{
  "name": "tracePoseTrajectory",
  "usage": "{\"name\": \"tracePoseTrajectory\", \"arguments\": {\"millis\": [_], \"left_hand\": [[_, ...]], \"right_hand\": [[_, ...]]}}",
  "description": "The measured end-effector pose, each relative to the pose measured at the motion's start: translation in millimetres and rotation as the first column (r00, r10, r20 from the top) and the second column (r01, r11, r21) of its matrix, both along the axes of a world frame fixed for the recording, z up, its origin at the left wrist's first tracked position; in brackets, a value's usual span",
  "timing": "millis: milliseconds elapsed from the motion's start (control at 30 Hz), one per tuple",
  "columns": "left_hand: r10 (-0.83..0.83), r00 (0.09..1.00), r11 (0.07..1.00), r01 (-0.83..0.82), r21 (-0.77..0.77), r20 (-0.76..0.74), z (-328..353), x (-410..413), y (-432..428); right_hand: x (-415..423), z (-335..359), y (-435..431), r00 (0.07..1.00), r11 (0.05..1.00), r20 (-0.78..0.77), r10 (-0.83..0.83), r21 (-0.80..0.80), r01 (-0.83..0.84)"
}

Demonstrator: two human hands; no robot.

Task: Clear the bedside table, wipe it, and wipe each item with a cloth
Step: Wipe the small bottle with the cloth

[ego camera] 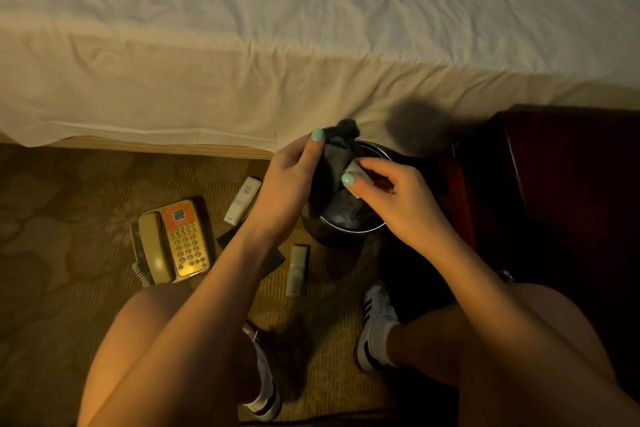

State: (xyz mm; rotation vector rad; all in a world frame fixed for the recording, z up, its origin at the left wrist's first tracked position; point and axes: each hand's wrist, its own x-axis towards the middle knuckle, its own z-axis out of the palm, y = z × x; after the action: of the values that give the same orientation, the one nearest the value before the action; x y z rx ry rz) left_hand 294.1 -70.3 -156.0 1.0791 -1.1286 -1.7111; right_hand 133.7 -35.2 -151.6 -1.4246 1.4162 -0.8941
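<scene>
With the left hand (294, 180) curled round the dark cloth (332, 163) and the right hand (398, 204) pinching a small white item (355, 170) above the bin (332, 239), bedside table (571, 184) at 3 o'clock, she would do best to turn the item inside the cloth so every face gets wiped.

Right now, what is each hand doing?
Left hand: grips the dark cloth.
Right hand: pinches a small white item.

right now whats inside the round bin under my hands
Something pale and crumpled shows in the bin near its front rim; I cannot tell what. The dark cloth in your left hand and your right hand cover the rest.
</scene>
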Motion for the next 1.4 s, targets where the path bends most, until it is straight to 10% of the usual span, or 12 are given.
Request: {"name": "tracePoseTrajectory", "arguments": {"millis": [333, 767, 900, 1033, 1400], "left_hand": [[-0.057, 0.864, 0.931, 0.227, 0.286, -0.500, -1.3, 14.0, -12.5], [0.015, 0.853, 0.943, 0.161, 0.291, -0.522, -5.9, 11.0, -13.1], [0.106, 0.947, 0.960, -0.018, 0.278, -0.303, -0.8, 6.2, -8.9], [0.116, 0.979, 0.992, -0.105, -0.072, 0.165, 3.2, -4.3, 3.2], [0.101, 0.892, 0.916, 0.090, -0.392, 0.440, 0.7, -6.5, 4.2]], "right_hand": [[-2.1, 1.8, 3.1, 0.991, 0.997, 0.109, 0.074, 0.001, -0.075], [-1.0, 5.7, 3.7, 0.973, 0.994, 0.222, 0.059, 0.077, -0.078], [0.9, 4.0, 5.1, 0.973, 0.988, 0.214, 0.088, 0.107, -0.112], [0.8, 3.8, 3.9, 0.977, 0.986, 0.196, 0.079, 0.130, -0.106], [-0.8, 8.5, 5.9, 0.973, 0.984, 0.215, 0.084, 0.133, -0.115]]}}
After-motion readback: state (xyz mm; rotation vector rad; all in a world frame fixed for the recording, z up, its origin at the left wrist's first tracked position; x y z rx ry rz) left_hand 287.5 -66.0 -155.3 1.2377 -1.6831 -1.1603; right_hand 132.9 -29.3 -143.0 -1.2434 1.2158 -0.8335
